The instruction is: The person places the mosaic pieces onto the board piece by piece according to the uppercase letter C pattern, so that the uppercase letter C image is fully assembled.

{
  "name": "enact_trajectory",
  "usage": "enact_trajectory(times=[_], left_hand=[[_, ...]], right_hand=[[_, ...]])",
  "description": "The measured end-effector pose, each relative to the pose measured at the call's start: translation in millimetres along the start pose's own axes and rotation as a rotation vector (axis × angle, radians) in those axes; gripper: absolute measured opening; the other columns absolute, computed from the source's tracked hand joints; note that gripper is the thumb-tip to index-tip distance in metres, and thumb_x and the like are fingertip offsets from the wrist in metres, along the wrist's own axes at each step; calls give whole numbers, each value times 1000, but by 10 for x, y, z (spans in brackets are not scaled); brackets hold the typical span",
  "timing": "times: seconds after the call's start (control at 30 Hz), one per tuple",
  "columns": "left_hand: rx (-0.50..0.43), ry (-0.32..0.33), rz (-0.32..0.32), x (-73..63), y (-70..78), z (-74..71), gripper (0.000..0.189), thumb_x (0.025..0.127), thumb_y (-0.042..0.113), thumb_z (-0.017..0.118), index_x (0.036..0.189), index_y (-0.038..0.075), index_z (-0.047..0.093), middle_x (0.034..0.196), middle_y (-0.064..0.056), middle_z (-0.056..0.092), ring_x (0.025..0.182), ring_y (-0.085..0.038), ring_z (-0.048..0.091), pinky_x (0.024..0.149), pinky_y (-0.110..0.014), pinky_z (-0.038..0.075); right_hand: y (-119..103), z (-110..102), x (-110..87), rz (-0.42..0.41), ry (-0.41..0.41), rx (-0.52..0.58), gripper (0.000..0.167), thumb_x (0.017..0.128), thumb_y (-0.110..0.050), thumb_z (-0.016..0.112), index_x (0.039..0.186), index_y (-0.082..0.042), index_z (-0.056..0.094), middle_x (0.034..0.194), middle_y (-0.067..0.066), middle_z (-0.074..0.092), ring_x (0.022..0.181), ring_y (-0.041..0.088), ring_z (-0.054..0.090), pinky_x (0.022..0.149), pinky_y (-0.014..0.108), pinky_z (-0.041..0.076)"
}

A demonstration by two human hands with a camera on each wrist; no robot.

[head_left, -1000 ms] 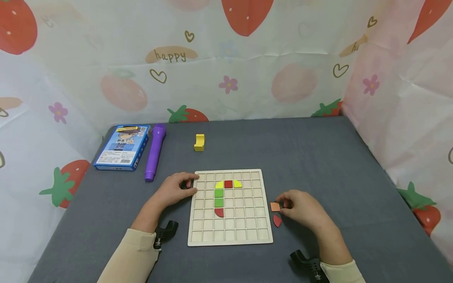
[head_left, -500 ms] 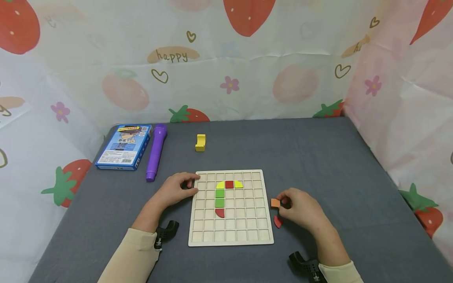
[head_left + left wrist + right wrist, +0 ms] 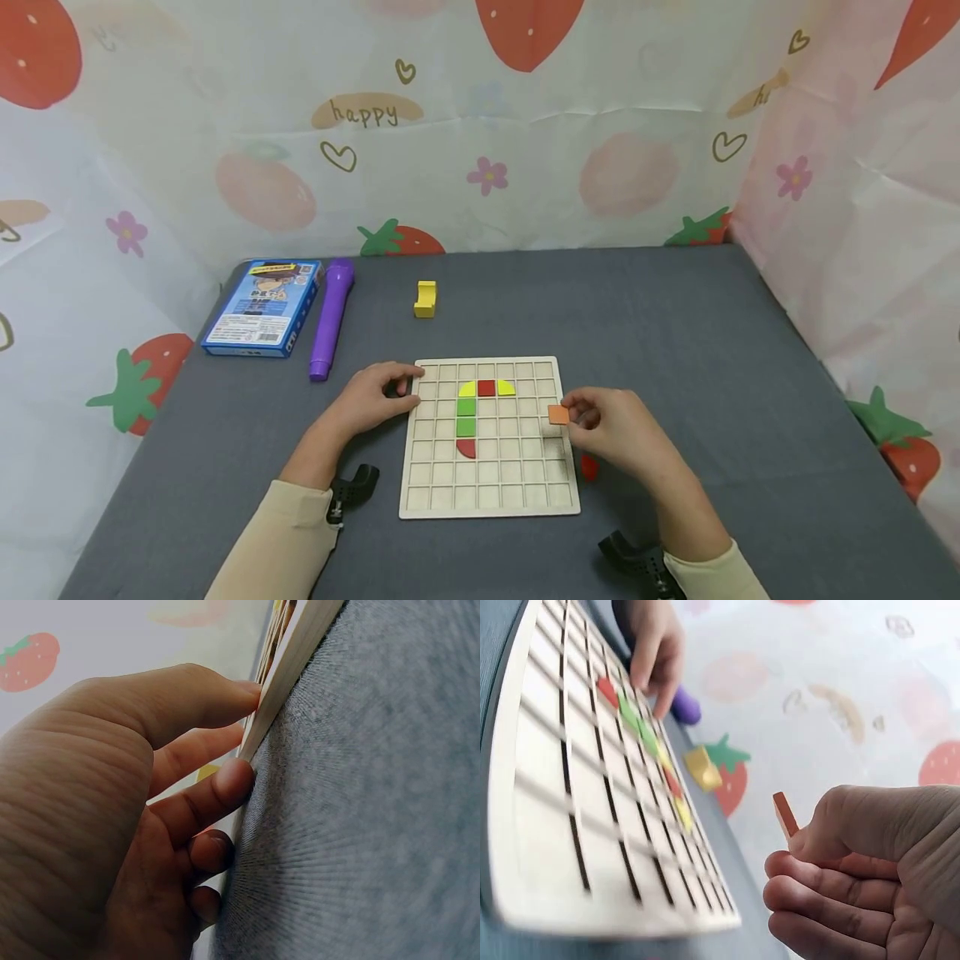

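Observation:
My right hand (image 3: pixel 618 423) pinches an orange square tile (image 3: pixel 558 415) between thumb and fingers, raised over the right side of the wooden grid board (image 3: pixel 517 487). In the right wrist view the tile (image 3: pixel 784 814) stands out edge-on from the fingertips. A red quarter-round tile (image 3: pixel 589 467) lies beside the board, under the right hand. Along the board's upper left edge rests my left hand (image 3: pixel 375 396), thumb and index finger touching the rim. Set in the grid are two yellow quarter-rounds (image 3: pixel 506 388), a red square (image 3: pixel 486 388), two green squares (image 3: pixel 466 407) and a red quarter-round (image 3: pixel 467 448).
A yellow notched block (image 3: pixel 425 300) stands behind the board. At the back left, a purple microphone-shaped tube (image 3: pixel 330 321) lies next to a blue box (image 3: pixel 262 308). Grey cloth (image 3: pixel 637 317) covers the table, and a strawberry-print curtain (image 3: pixel 540 167) hangs behind it.
The right hand has lifted the orange tile from beside the board and carried it left, over the board's right edge. My left hand keeps its place.

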State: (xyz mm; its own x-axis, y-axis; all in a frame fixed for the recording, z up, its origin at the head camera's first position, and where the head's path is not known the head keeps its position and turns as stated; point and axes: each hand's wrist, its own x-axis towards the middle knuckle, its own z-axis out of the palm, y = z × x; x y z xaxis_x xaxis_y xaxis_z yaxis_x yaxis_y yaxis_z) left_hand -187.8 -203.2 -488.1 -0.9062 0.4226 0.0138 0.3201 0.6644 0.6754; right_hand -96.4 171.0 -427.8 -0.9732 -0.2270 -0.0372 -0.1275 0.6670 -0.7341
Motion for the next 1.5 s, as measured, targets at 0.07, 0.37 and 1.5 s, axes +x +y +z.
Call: enact_trajectory(times=[0.07,0.37,1.5], left_hand=[[-1,-2,-2,-4,1,-3,40,91,22,78,128,10,70,86,1,55,83,-18,50,77,-39,37],[-3,-6,0,-6,-4,-7,40,91,23,77,128,11,70,86,1,55,82,-18,50,78,-39,37],[3,-14,-17,3,5,-26,41,91,24,77,130,11,70,87,0,55,83,-18,50,77,-39,36]], right_hand=[[-77,35,24,-19,-21,-2,23,84,-2,69,106,-6,73,87,-4,65,77,11,63,69,33,52],[-320,246,104,-123,-29,-168,21,82,-7,72,100,-17,76,83,-13,60,65,7,52,55,30,43],[-333,674,0,-274,3,-406,19,90,-22,78,108,-22,81,89,-7,49,59,4,41,48,25,37]])
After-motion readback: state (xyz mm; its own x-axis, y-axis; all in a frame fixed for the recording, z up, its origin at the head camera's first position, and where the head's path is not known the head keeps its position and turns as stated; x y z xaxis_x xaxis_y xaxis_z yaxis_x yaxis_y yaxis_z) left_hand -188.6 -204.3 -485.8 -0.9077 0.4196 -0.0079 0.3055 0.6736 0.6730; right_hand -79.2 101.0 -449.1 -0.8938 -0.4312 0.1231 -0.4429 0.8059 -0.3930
